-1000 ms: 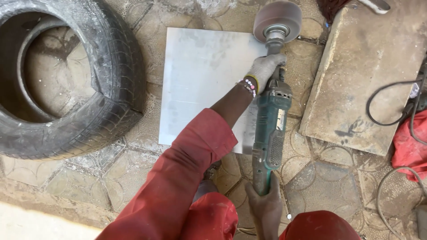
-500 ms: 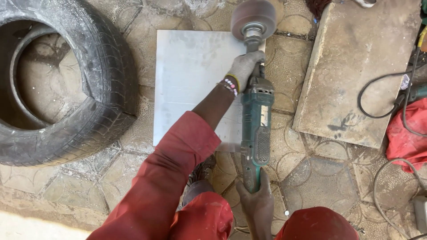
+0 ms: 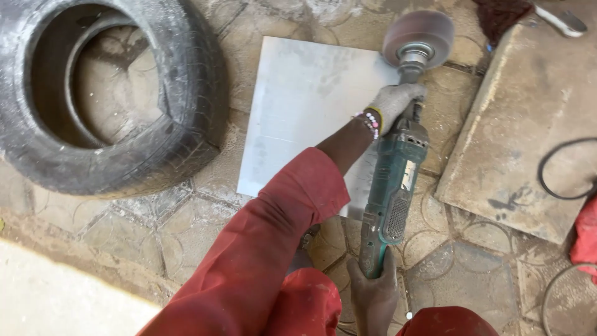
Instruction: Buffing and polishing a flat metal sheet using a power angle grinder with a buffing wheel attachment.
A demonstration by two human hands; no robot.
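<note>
A person in red work clothes is looking down at a long green power polisher (image 3: 395, 186) that both hands are gripping over a patterned paved floor (image 3: 205, 218). The left hand (image 3: 395, 102), wearing a pale dusty glove, is closing fully around the neck of the tool just behind its head, likely to press and steer the working end. The right hand (image 3: 373, 292), bare, is wrapping tightly around the tail of the tool's body close to the person's lap, apparently to steady the weight. A beaded bracelet (image 3: 369, 121) is sitting on the left wrist, where the red sleeve (image 3: 273, 230) is rolled back.

At the tool's far end, a round reddish-brown polishing wheel (image 3: 418, 36) is hanging at the upper right corner of a flat pale grey sheet (image 3: 305, 106). The sheet is lying flat on the floor, which probably gives it firm support. Whether the wheel is touching the sheet or spinning is hard to tell.

A worn black tyre (image 3: 112, 99) is lying to the left, beside the sheet. A dusty slab (image 3: 528, 130) is resting to the right, with a loop of black cable (image 3: 550, 165) on it. The tyre, slab and a red object (image 3: 584, 239) at the right edge are cut off by the frame. The sleeve is hiding the sheet's lower edge.
</note>
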